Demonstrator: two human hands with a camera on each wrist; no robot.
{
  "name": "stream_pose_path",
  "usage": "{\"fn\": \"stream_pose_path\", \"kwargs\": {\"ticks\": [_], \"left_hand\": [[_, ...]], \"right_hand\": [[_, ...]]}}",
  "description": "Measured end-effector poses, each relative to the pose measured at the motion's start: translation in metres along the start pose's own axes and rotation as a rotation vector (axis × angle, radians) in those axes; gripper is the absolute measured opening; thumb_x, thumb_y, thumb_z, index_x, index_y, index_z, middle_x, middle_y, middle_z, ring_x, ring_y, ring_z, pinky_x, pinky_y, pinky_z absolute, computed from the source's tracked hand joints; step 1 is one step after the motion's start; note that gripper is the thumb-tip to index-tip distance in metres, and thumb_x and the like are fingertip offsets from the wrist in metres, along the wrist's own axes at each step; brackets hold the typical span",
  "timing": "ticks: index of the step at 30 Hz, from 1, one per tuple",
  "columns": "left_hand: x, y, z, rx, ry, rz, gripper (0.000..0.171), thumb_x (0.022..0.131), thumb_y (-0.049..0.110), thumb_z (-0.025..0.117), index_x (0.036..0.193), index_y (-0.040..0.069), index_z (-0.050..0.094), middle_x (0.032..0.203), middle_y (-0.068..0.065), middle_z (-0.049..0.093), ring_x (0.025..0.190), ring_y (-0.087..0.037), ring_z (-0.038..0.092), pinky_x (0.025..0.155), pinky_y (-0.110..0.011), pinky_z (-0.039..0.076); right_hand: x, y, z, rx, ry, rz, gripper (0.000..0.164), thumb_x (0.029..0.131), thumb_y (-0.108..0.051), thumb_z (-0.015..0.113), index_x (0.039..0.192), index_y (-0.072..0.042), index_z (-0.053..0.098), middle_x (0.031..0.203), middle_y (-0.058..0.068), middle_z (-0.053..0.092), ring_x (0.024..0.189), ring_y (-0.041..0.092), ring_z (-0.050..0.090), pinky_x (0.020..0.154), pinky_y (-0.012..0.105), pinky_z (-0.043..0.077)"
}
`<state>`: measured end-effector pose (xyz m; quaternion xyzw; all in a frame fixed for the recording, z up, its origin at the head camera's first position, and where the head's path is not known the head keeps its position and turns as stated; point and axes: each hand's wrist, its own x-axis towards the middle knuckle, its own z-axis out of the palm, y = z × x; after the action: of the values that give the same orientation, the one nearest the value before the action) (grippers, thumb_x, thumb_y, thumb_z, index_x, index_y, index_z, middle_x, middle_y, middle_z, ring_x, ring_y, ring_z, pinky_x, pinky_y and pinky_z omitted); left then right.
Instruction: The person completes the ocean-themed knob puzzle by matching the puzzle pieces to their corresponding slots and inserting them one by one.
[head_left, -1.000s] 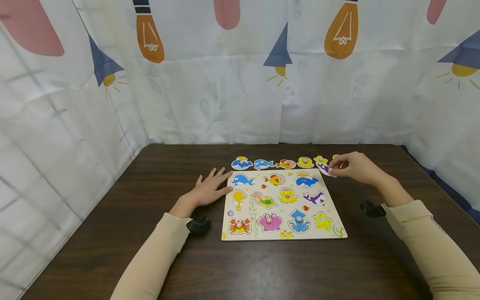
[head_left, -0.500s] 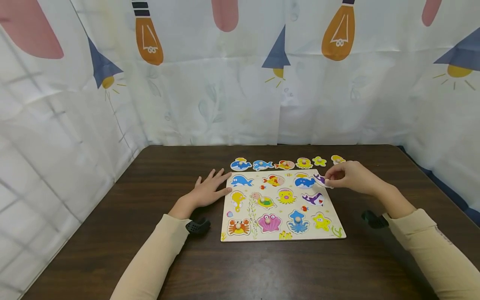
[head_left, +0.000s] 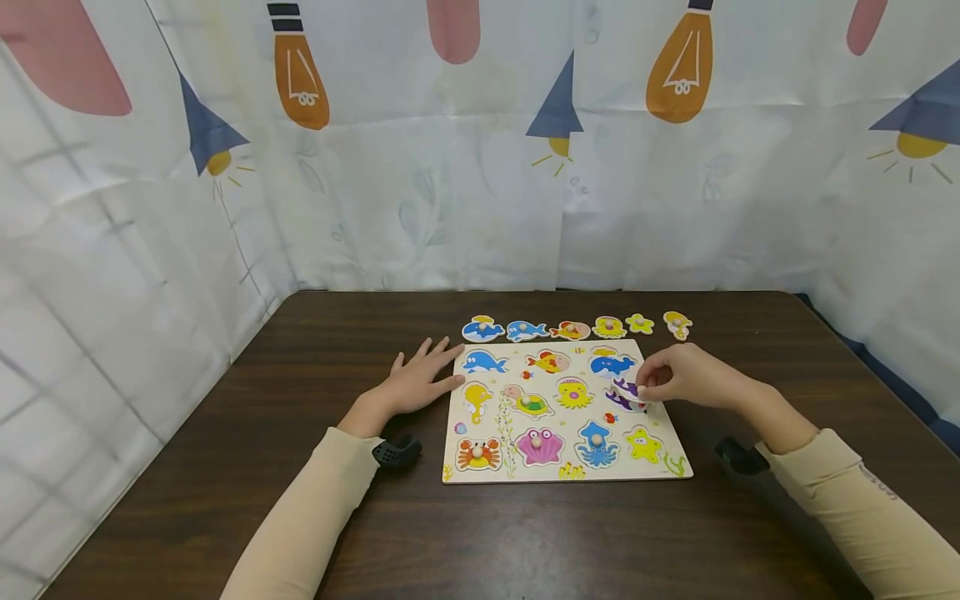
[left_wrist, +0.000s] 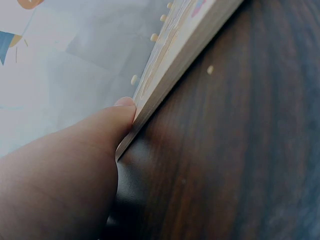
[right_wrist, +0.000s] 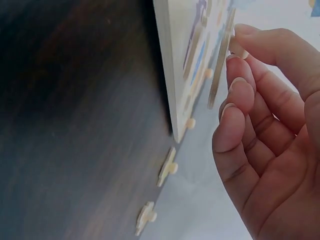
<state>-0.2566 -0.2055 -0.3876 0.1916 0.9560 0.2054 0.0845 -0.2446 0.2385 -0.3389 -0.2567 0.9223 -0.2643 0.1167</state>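
My right hand (head_left: pixel 693 377) pinches a purple whale puzzle piece (head_left: pixel 624 388) by its knob. In the head view the piece overlaps the printed purple whale on the puzzle board (head_left: pixel 600 476). Seen edge-on in the right wrist view, the piece (right_wrist: pixel 220 67) stands apart from the board (right_wrist: pixel 170 80), its wooden knob (right_wrist: pixel 238 48) between thumb and finger. My left hand (head_left: pixel 408 382) lies flat with spread fingers at the board's left side. Its thumb (left_wrist: pixel 122 115) touches the board's edge in the left wrist view.
Behind the board lie several knobbed pieces in a row, among them a blue whale (head_left: pixel 482 329), a yellow octopus (head_left: pixel 609 327), a star (head_left: pixel 640 323) and a seahorse (head_left: pixel 678 325). Crab (head_left: pixel 478 453), shell (head_left: pixel 540 447), squid (head_left: pixel 597 445) and turtle (head_left: pixel 529 402) pieces sit in the board.
My right hand has brought the purple whale piece from beyond the board's far right corner down over the board's right side. The left hand stays in place.
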Motion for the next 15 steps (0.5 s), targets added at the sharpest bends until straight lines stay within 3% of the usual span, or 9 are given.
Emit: {"fn": "stream_pose_path", "kwargs": {"ticks": [6,15], "left_hand": [[-0.0002,-0.0001,0.0001,-0.009,0.003,0.007,0.071,0.106,0.051,0.049,0.165,0.019,0.025,0.17,-0.016,0.012,0.155,-0.041,0.001,0.113,-0.074,-0.003],[0.0003,-0.0014,0.0008,-0.009,0.003,0.006,0.072,0.106,0.052,0.05,0.165,0.02,0.025,0.17,-0.015,0.012,0.156,-0.04,0.001,0.114,-0.074,-0.004]], "right_hand": [[0.0016,-0.0014,0.006,-0.003,-0.049,-0.01,0.008,0.089,-0.016,0.081,0.094,-0.011,0.077,0.078,-0.005,0.06,0.075,0.016,0.054,0.062,0.025,0.046],[0.0046,-0.0022,0.0091,-0.023,-0.055,-0.024,0.006,0.089,-0.016,0.081,0.093,-0.013,0.077,0.078,-0.006,0.061,0.075,0.016,0.053,0.062,0.026,0.045]]}}
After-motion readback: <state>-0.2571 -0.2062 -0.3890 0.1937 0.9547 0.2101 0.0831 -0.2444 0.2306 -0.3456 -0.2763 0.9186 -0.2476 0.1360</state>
